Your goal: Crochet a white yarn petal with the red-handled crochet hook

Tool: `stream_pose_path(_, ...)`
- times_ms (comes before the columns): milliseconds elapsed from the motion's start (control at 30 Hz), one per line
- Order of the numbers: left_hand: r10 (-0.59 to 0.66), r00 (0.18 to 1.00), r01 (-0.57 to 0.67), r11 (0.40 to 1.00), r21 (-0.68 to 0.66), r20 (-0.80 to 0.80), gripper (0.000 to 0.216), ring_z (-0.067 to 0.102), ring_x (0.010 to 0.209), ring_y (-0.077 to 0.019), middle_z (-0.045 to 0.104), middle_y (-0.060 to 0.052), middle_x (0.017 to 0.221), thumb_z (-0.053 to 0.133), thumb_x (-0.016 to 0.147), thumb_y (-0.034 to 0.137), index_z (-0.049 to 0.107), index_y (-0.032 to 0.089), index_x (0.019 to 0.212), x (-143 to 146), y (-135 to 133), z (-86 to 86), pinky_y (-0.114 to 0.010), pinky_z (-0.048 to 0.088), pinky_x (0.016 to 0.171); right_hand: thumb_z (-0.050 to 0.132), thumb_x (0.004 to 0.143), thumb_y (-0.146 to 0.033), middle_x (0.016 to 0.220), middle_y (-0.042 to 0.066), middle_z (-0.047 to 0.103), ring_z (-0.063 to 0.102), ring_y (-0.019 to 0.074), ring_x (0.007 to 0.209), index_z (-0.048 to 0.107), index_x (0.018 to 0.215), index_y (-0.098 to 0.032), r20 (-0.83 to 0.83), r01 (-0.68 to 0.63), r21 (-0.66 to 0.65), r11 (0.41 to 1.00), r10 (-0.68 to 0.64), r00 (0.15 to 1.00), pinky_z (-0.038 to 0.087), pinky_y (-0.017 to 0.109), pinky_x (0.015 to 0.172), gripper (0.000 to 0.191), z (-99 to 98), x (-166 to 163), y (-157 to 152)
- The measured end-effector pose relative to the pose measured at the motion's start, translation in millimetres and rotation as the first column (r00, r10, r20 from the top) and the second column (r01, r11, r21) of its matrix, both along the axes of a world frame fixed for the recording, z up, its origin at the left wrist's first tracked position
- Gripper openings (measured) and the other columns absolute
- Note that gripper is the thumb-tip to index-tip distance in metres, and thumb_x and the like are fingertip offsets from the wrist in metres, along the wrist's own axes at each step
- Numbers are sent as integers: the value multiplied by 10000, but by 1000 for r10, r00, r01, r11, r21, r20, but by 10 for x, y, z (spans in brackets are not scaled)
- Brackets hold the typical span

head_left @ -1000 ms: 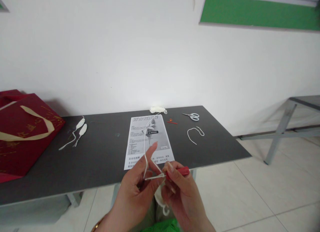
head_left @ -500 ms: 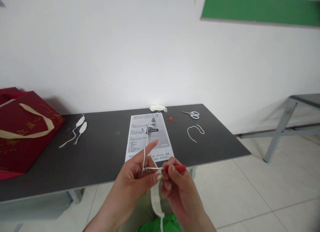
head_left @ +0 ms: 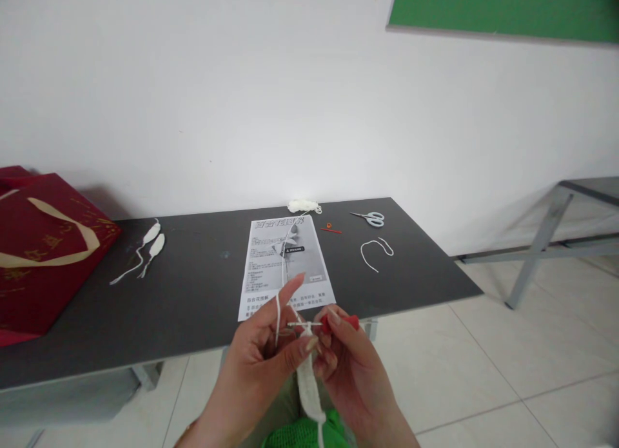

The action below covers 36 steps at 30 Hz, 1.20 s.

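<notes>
My left hand (head_left: 264, 351) pinches the top of a narrow white crochet piece (head_left: 309, 387) between thumb and fingers, its index finger raised. White yarn (head_left: 278, 312) runs round that finger and up across the printed sheet to a small skein (head_left: 304, 206) by the wall. In my right hand (head_left: 353, 354) is a crochet hook (head_left: 341, 321) with a red handle, held level and pointing left. Its metal shaft passes through the top of the piece. The piece hangs down between my hands, a yarn tail at its lower end.
On the dark table (head_left: 193, 306) lie a printed sheet (head_left: 256, 280), scissors (head_left: 372, 218), a red needle-like stick (head_left: 331, 230), a loose yarn length (head_left: 377, 245) and two white leaf-shaped crochet pieces (head_left: 155, 244). A red gift bag (head_left: 43, 274) stands at left; another table (head_left: 546, 242) is at right.
The hook's tip has shifted slightly right, away from the yarn at my left index finger. The hanging piece has swung a little right. The view has moved slightly.
</notes>
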<state>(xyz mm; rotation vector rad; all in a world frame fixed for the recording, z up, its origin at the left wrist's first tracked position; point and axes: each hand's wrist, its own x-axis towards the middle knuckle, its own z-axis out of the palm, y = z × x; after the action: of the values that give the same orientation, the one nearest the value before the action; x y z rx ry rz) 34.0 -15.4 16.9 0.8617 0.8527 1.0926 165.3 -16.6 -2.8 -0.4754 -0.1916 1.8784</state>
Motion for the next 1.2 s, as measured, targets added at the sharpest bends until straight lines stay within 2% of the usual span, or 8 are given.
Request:
stream_pose_path(133,-8,997,10,1000,-26,76,566,528,604,-94,529,45,666,761,728,176,610,309,1257,-1,-11,-10,-223,422,598,725,784,-213,551,-52,583,484,27,393,639,711,-153,-30,20,22,1000,-19,999,497,121,405,128,-15,-20,-30)
stream_pose_path(400,-74,997,75,996,-55,13,569,570,670,-111,564,38,730,668,810,194,511,295,1348,14,10,22,-242,412,668,738,772,-248,585,-43,565,549,57,465,644,681,-160,104,121,163,979,-139,985,502,138,435,157,-58,-35,3)
stream_pose_path(567,-156,979,150,987,-54,-129,593,598,695,-152,609,15,801,660,798,221,481,280,1360,-22,56,-4,-291,452,678,808,670,-281,576,-47,552,453,49,384,687,673,-170,283,-21,230,973,-46,958,425,145,323,164,-104,28,59)
stream_pose_path(700,-213,954,207,977,-52,-211,591,632,904,-216,677,-43,987,637,788,190,471,244,1353,-8,77,7,-362,449,846,869,569,-299,557,-62,542,403,33,379,760,881,-209,438,-94,280,955,-40,898,331,134,324,342,-112,99,87)
stream_pose_path(833,-228,938,234,972,-9,-261,566,552,1138,-239,634,-76,1219,628,751,130,524,218,1300,39,78,38,-362,372,995,877,558,-290,634,-11,603,521,76,544,789,766,-186,559,-128,356,926,-101,823,410,177,487,248,-81,136,89)
stream_pose_path(1000,-256,900,278,960,15,-352,556,585,1059,-231,618,-97,1239,593,772,130,505,195,1317,77,63,98,-362,415,948,822,644,-256,609,-27,570,510,69,480,784,700,-231,519,-68,376,924,-150,841,362,188,422,73,-53,118,71)
stream_pose_path(1100,-257,917,274,962,14,-305,569,584,1037,-211,633,-83,1184,597,772,136,493,209,1326,83,43,109,-337,424,930,831,623,-217,593,-32,567,495,65,507,773,671,-219,548,-48,397,917,-194,814,362,178,447,76,-38,107,49)
stream_pose_path(1200,-238,938,247,969,7,-251,592,599,888,-167,653,-36,1014,601,794,157,447,243,1360,66,22,75,-317,452,864,824,639,-240,535,-49,536,470,54,478,745,665,-192,546,21,311,950,-197,814,364,168,458,96,-29,98,24)
